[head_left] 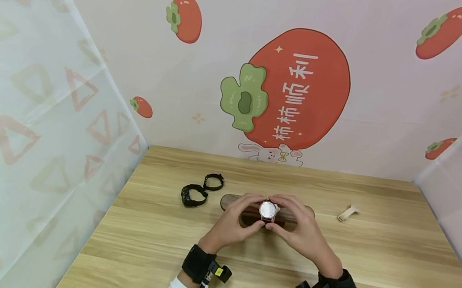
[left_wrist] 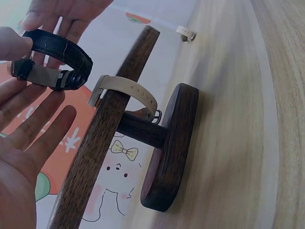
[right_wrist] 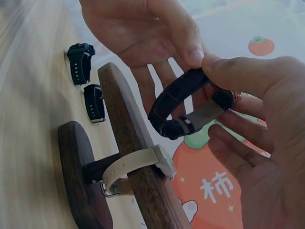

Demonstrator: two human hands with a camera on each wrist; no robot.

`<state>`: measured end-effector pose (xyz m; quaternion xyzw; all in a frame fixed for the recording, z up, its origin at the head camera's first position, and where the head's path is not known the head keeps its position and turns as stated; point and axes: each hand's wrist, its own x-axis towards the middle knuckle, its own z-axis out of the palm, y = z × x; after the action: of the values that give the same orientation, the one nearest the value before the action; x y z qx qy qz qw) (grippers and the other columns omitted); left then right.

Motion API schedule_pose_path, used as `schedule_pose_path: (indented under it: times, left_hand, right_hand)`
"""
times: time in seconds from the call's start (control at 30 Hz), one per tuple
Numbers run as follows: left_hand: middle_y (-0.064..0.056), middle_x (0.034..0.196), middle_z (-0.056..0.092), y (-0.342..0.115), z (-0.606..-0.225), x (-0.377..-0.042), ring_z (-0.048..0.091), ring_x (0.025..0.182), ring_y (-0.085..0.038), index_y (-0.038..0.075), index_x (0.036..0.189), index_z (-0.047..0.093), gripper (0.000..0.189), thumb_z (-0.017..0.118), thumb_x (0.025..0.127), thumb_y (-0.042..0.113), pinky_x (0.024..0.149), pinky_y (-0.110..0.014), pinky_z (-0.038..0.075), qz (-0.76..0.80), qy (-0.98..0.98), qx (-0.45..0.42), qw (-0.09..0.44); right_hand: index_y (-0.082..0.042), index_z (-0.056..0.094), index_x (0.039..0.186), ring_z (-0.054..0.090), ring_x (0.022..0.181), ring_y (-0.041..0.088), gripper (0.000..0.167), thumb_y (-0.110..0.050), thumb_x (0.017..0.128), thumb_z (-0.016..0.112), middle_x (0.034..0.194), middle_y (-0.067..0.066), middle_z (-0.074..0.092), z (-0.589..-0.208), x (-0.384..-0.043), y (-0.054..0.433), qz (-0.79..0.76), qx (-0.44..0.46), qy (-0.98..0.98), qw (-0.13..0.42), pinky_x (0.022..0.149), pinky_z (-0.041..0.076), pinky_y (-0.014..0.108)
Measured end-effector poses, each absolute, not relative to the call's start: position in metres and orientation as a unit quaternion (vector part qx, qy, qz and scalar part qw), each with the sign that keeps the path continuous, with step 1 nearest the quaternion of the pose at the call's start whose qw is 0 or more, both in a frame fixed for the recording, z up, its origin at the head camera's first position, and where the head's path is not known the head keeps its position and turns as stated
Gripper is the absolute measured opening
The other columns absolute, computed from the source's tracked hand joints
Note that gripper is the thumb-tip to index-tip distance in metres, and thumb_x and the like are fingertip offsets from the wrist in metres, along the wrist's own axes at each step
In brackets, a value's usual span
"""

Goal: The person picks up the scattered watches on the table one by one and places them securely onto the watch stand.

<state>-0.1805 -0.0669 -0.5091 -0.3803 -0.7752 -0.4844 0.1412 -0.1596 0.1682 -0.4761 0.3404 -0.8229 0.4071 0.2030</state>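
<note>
Both hands hold one wristwatch (head_left: 267, 209) with a round pale dial and a dark strap (right_wrist: 174, 98), its strap a fastened loop. My left hand (head_left: 227, 227) grips it from the left and my right hand (head_left: 306, 232) from the right, thumbs at the near side and fingers around the far side. Beneath the hands stands a dark wooden watch stand (left_wrist: 178, 148), a round-edged bar on a short post and base. A second watch with a beige strap (left_wrist: 136, 90) loops around the bar; in the head view the hands and held watch hide it.
Left of the stand lie a chunky black watch (head_left: 185, 196) and a black band (head_left: 213, 188), close together. A small beige-strapped watch (head_left: 349, 213) lies on the wood-grain table (head_left: 371, 267) to the right. A printed backdrop (head_left: 386, 110) rises behind the table.
</note>
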Motion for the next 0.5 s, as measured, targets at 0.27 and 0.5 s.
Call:
schedule_pose_path:
  times: [0.27, 0.5]
  left_hand:
    - [-0.007, 0.145, 0.064, -0.0669, -0.5095, -0.1797, 0.062, 0.137, -0.024, 0.014, 0.151, 0.057, 0.061, 0.08, 0.095, 0.009, 0.118, -0.039, 0.052, -0.481, -0.773, -0.388, 0.143]
    - [-0.006, 0.148, 0.062, -0.067, -0.5086, -0.1792, 0.06, 0.138, -0.022, 0.015, 0.154, 0.055, 0.065, 0.082, 0.095, 0.012, 0.118, -0.039, 0.052, -0.479, -0.773, -0.394, 0.132]
  right_hand:
    - [-0.012, 0.068, 0.137, 0.067, 0.122, 0.023, 0.066, -0.007, 0.077, 0.095, 0.132, 0.004, 0.07, -0.4785, -0.1618, 0.1714, 0.411, 0.324, -0.831, 0.187, 0.106, 0.052, 0.018]
    - [-0.018, 0.068, 0.136, 0.066, 0.123, 0.018, 0.064, -0.011, 0.079, 0.096, 0.132, 0.0, 0.07, -0.4779, -0.1617, 0.1738, 0.424, 0.314, -0.834, 0.162, 0.106, 0.053, 0.021]
